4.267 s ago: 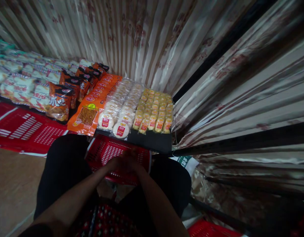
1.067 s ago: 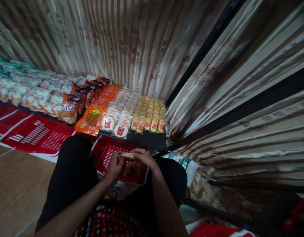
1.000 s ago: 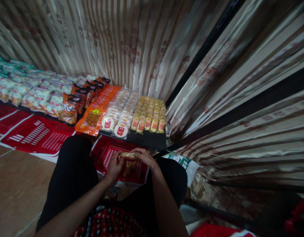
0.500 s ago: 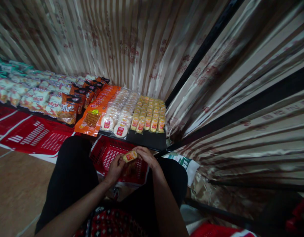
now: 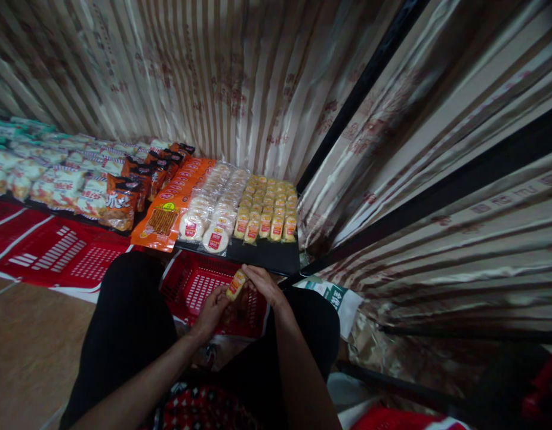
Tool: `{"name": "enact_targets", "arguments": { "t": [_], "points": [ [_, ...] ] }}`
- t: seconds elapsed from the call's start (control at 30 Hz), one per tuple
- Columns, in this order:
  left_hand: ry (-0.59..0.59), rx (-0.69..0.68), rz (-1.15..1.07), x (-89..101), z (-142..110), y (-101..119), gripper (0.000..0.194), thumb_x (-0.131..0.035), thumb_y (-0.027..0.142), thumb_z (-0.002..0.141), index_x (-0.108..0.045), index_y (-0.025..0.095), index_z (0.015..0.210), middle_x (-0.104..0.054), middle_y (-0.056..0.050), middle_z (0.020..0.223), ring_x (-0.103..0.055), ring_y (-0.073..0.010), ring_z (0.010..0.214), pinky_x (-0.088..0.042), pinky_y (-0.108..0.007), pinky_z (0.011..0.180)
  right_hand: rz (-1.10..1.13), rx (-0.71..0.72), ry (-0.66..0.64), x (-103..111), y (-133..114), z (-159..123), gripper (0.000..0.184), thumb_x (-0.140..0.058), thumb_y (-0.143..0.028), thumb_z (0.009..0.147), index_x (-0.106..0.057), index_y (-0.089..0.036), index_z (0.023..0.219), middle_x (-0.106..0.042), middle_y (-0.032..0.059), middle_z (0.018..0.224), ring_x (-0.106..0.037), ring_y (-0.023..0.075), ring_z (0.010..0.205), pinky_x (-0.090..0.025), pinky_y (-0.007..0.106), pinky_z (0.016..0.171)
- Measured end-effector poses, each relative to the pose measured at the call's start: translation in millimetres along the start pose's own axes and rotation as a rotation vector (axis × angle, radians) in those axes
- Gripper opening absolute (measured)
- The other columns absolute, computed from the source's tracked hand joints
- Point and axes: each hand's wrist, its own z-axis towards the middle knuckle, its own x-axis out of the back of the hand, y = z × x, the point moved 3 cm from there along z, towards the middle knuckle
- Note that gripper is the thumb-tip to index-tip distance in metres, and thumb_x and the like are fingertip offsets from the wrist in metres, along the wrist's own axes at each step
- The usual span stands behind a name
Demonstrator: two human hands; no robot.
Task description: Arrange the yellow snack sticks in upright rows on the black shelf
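Between my two hands is a small yellow wrapped snack [image 5: 236, 285] with a red label, tilted upright. My left hand [image 5: 213, 309] pinches its lower end, and the fingers of my right hand [image 5: 261, 283] close on its upper right side. Below them stands a red plastic basket [image 5: 181, 280] with slotted walls; my hands hide part of its inside. Just beyond, on a black shelf [image 5: 267, 254], similar yellow snacks [image 5: 265, 224] stand in rows. Left of these lie rows of round white crackers [image 5: 215, 239] in clear wrappers.
An orange bag of stick snacks [image 5: 162, 221] lies left of the crackers, followed by several orange-and-black bags [image 5: 121, 200] and white bags [image 5: 65, 185]. Striped curtains [image 5: 190, 77] hang behind and to the right, crossed by a black bar [image 5: 414, 203]. Red printed sheets [image 5: 56, 251] hang below the shelf.
The yellow snack has turned from nearly level to a steeper tilt between my hands. Both hands stay above the basket, and the view has shifted slightly.
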Motion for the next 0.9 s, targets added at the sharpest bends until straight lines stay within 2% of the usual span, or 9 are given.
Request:
{"name": "enact_targets", "arguments": {
  "t": [0.23,0.37,0.63,0.9],
  "points": [
    [0.001,-0.03,-0.07,-2.3,3.7,0.0,0.044,-0.063,0.042,0.059,-0.051,0.017,0.094,-0.059,0.003,0.067,-0.055,-0.0111,0.056,-0.042,-0.023,0.054,-0.022,0.113,-0.081,1.6,-12.8,-10.3,0.049,-0.045,-0.064,0.077,-0.059,-0.017,0.084,-0.056,-0.0025,0.065,-0.047,0.008,0.057,-0.037,0.02,0.055],
    [0.007,-0.031,-0.081,-5.1,3.3,5.3,0.045,-0.062,0.041,0.06,-0.049,0.017,0.095,-0.059,0.003,0.066,-0.056,-0.011,0.056,-0.041,-0.022,0.052,0.008,0.126,-0.097,3.8,-18.8,-14.2,0.048,-0.053,-0.061,0.074,-0.059,-0.017,0.093,-0.055,-0.0023,0.07,-0.049,0.0086,0.061,-0.038,0.02,0.058],
    [0.009,-0.129,-0.026,-11.9,10.5,20.2,0.041,-0.063,0.04,0.063,-0.05,0.016,0.094,-0.06,0.002,0.068,-0.056,-0.0106,0.056,-0.043,-0.022,0.053,0.118,0.193,-0.126,10.7,-16.7,-12.1,0.045,-0.066,-0.051,0.068,-0.059,-0.016,0.096,-0.06,0.0,0.081,-0.054,0.01,0.071,-0.04,0.021,0.066],
    [-0.004,-0.283,0.064,-25.2,20.3,34.6,0.032,-0.056,0.035,0.071,-0.049,0.016,0.096,-0.061,-0.001,0.076,-0.057,-0.0113,0.063,-0.045,-0.024,0.061,0.165,0.224,-0.064,19.5,-28.7,-18.3,0.041,-0.068,-0.046,0.068,-0.058,-0.016,0.093,-0.057,-0.0021,0.07,-0.052,0.008,0.059,-0.039,0.019,0.052]
  ]
}}
